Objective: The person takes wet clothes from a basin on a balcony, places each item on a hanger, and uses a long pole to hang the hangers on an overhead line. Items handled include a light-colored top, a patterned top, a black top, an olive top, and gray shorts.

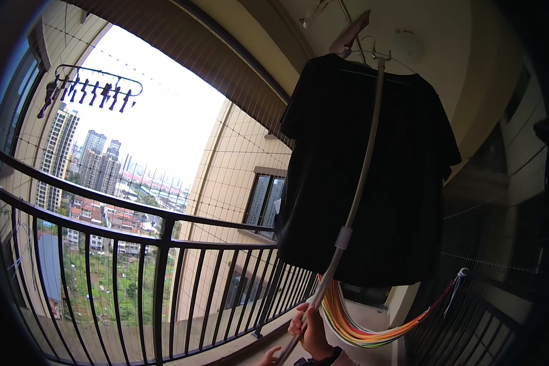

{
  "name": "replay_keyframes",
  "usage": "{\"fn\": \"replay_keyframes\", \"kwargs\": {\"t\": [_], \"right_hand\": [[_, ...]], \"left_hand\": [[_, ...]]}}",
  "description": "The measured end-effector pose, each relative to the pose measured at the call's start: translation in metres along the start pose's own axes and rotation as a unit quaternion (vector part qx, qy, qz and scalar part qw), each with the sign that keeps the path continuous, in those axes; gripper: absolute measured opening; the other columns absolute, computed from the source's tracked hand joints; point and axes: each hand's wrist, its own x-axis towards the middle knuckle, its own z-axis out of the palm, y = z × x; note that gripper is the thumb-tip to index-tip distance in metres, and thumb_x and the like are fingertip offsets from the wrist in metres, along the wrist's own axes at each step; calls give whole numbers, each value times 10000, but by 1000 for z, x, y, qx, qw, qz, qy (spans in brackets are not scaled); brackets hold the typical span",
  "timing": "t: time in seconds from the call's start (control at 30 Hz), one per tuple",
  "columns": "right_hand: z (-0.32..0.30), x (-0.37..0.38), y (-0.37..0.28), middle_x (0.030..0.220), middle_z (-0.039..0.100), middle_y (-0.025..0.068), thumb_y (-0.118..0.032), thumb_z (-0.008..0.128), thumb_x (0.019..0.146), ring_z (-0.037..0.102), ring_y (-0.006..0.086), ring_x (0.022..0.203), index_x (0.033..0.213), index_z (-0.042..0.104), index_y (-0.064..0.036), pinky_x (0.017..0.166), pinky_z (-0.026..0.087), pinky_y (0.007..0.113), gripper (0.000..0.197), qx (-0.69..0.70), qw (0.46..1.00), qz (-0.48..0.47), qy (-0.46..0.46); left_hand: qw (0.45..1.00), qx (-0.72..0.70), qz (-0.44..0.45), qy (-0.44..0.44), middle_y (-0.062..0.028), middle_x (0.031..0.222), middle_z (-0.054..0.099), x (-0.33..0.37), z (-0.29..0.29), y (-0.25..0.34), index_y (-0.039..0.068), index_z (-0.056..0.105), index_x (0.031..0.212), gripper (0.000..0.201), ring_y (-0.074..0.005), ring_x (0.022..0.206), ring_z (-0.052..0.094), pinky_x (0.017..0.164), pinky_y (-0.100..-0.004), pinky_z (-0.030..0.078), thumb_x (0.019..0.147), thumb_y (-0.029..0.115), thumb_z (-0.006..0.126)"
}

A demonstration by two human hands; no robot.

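My right hand [314, 332], with a dark band at its wrist, is closed around a long, thin clothes pole [365, 158]. Low at the frame's edge, my left hand [268, 357] is mostly cut off; its visible fingers lie against the pole's lower end and look curled on it. The pole slants up to its top fitting, at the hanger wire [375, 46] above a black T-shirt [372, 171]. The shirt hangs spread out overhead, and the pole passes in front of it. Whether the pole's tip carries the hanger's weight, I cannot tell.
A dark metal railing [165, 244] runs along the left, with thin vertical wires above it. A clip rack [97, 85] hangs at upper left. Behind the shirt's hem, a striped hammock [372, 337] sags across the balcony. A pinkish cloth [351, 33] hangs near the ceiling.
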Motion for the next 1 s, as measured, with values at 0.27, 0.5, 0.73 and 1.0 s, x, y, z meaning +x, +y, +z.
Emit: {"fn": "replay_keyframes", "kwargs": {"t": [0.27,0.5,0.73,1.0], "right_hand": [[-2,-3,23,564,359,13,-530,478,909,322,132,443,1001,429,-120,476,296,303,423,-5,997,-9,75],[-76,-22,14,571,356,4,-521,447,928,330,114,447,995,435,-132,473,316,292,394,-46,987,-22,155],[-219,-35,-6,577,341,-4,-527,452,924,339,113,459,979,460,-138,477,321,284,392,-75,974,-43,210],[-390,-31,-54,577,380,-4,-487,435,947,375,103,458,991,438,-101,465,343,259,389,-127,961,-57,239]], "left_hand": [[988,-2,-118,-101,-143,1341,380,-13,-32,-76,43,133,1438,744,-204,1233,393,981,-319,406,889,147,624],[983,77,-99,-133,-37,944,541,17,7,-99,46,465,1235,385,-127,850,477,703,-291,443,924,240,584],[954,36,-228,-191,31,774,416,114,88,-176,75,524,1097,294,-73,691,384,593,-226,349,959,334,512],[981,-30,-119,-151,17,687,482,228,218,-259,56,546,1164,322,-65,575,409,473,-238,340,943,291,548]]}}
